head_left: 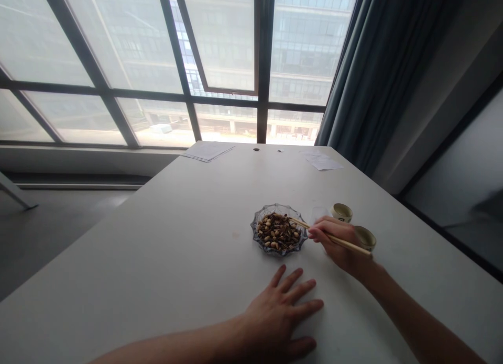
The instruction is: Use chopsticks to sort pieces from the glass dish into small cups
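My right hand (336, 242) grips a pair of wooden chopsticks (338, 238), whose tips reach over the rim of a scalloped glass dish (280, 249). The dish holds a heap of peanuts and striped sunflower seeds (278, 232). I cannot tell whether the tips hold a piece. My left hand (277, 314) lies flat on the white table (176, 238) with its fingers spread, just below the dish and touching nothing else.
Two small cream cups (341, 212) (365, 237) stand just beyond my right hand, beside a clear glass or plastic cup (319, 214). Sheets of paper (207, 151) (324, 163) lie at the far table edge, beyond which are windows and a curtain (353, 76).
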Demonstrator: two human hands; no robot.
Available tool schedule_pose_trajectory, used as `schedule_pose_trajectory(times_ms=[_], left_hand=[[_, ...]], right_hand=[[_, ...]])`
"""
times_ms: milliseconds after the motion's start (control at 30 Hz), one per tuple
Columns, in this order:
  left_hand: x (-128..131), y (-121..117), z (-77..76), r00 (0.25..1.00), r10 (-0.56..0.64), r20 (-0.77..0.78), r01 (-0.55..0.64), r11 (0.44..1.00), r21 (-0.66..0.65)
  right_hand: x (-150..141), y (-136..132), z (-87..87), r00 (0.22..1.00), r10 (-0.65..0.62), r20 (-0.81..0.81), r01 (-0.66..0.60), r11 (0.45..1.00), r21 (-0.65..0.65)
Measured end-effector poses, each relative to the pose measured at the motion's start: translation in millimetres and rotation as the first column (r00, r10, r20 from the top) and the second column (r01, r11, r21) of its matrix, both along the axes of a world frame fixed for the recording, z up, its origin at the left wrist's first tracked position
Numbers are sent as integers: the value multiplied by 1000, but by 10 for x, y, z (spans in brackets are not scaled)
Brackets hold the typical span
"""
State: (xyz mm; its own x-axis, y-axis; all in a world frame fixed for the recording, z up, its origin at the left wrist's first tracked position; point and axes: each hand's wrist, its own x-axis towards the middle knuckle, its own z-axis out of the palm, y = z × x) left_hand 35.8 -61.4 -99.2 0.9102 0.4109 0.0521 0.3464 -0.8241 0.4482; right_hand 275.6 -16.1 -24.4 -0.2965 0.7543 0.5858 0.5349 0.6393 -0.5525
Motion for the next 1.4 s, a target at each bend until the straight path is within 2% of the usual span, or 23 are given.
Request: schedule_pose_trajectory(times_ms=[200,400,500,600,700,800,900,1000,1100,1200,1267,1400], left_hand=[[-3,1,6,1000,8,-2,-8,1000,-15],[-12,-5,12,1000,9,5,-9,1000,-30],[-14,-1,5,1000,8,7,-8,1000,-28],[-12,8,-11,1000,10,-3,-10,1000,-7],[-10,13,-19,1000,5,-16,-5,1000,14],[-9,8,-8,1000,12,-29,-11,1000,27],[-5,2,7,999,16,-34,-15,999,31],[2,5,5,999,15,-40,-14,1000,22],[5,12,-17,999,15,-43,-14,1000,22],[0,15,-40,1000,6,-30,-5,999,33],[-6,13,-45,1000,5,-23,-4,999,40],[-13,4,-31,1000,3,-11,-3,999,34]], right_hand=[[220,-205,166,994,-103,-20,104,991,83],[575,-610,383,962,-271,-31,272,943,191],[841,-787,320,923,-381,-58,385,905,183],[1084,-882,152,872,-480,-92,487,871,66],[1242,-912,2,839,-534,-108,532,845,-42],[1302,-924,-43,826,-551,-119,549,834,-52],[1262,-935,15,816,-560,-142,559,828,-48],[1101,-904,118,834,-520,-182,522,852,-45],[838,-778,197,894,-395,-211,399,917,-27],[554,-568,214,952,-229,-204,220,973,-69],[396,-415,204,971,-162,-176,143,983,-113],[191,-185,224,993,-115,-15,111,980,-165]])
